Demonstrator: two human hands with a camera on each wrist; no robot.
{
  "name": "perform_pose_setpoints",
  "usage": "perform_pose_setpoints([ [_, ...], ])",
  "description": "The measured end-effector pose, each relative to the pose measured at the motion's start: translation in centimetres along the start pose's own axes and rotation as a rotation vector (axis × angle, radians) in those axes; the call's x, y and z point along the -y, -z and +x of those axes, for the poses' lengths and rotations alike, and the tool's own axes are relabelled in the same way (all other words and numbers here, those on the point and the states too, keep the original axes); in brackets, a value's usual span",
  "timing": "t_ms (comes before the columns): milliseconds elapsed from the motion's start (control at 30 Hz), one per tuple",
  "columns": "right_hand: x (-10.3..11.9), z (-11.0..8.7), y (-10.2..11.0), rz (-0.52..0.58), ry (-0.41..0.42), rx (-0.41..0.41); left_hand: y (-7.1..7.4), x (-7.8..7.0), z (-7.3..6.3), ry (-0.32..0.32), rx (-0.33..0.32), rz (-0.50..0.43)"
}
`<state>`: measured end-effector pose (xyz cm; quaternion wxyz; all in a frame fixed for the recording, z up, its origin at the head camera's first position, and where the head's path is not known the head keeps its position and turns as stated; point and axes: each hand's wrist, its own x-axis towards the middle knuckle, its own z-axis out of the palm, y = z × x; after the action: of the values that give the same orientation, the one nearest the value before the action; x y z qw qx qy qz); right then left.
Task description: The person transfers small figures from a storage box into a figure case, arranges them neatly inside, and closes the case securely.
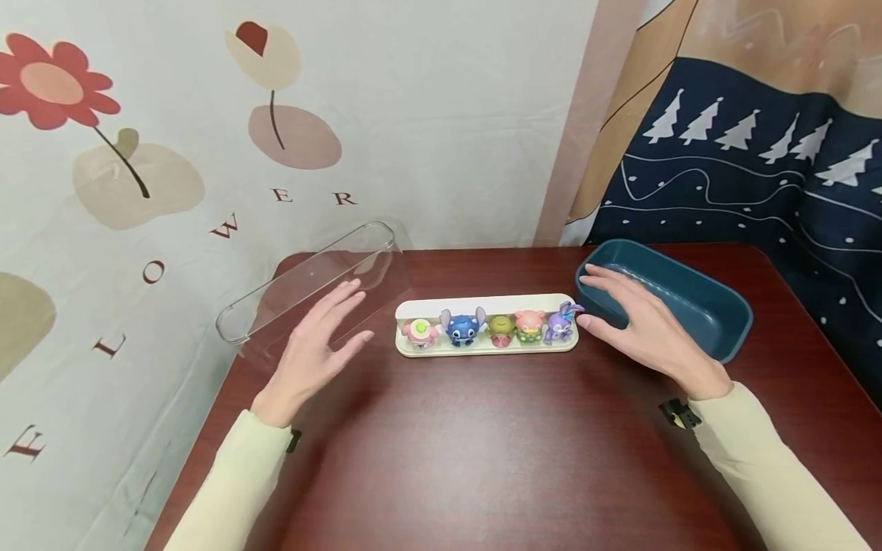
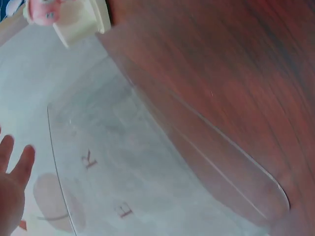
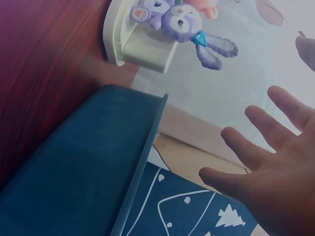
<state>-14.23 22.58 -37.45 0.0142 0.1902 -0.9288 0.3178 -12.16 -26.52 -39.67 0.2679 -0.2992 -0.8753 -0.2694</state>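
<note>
An off-white stepped tray [image 1: 427,308] holds several small figurines in a row. Among them are a blue big-eared one [image 1: 463,329], a pink one [image 1: 529,321] and a purple long-eared rabbit [image 1: 560,325] at the right end. My left hand [image 1: 310,352], fingers spread and holding nothing, hovers by a clear plastic cover [image 2: 236,162] left of the tray. On the other side my right hand [image 1: 644,329] is held out with straight fingers, also holding nothing. It overlaps the near left part of a dark teal bin [image 1: 703,298] in the head view.
The dark red wooden table [image 1: 482,444] backs onto a pale printed cloth [image 1: 448,138] with flowers and letters. At the right hangs a navy cloth [image 1: 744,184] with white trees. The bin stands near the table's back right corner.
</note>
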Motion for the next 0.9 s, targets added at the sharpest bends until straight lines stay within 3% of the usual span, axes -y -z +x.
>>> perform_pose_setpoints([
  [167, 0.4, 0.0, -0.5, 0.022, 0.017, -0.005, 1.7, 0.1, -0.8, -0.034, -0.277, 0.033],
  [300, 0.5, 0.0, -0.8, 0.04, 0.029, -0.015, 2.9, 0.1, -1.6, 0.013, -0.48, 0.088],
  [500, 0.6, 0.0, -1.1, 0.047, 0.041, -0.021, 4.6, 0.0, -3.1, 0.122, -0.616, 0.145],
  [600, 0.6, 0.0, -1.1, 0.048, 0.047, -0.019, 5.3, 0.5, -4.2, 0.176, -0.635, 0.131],
  [667, 0.6, -0.1, -1.1, 0.048, 0.047, -0.013, 5.8, 1.3, -5.1, 0.24, -0.606, 0.115],
  [733, 0.6, -0.2, -1.1, 0.047, 0.042, -0.008, 6.3, 2.1, -6.1, 0.344, -0.543, 0.093],
  [900, 0.6, -0.3, -1.0, 0.048, 0.036, -0.004, 7.2, 3.1, -7.4, 0.668, -0.31, 0.034],
])
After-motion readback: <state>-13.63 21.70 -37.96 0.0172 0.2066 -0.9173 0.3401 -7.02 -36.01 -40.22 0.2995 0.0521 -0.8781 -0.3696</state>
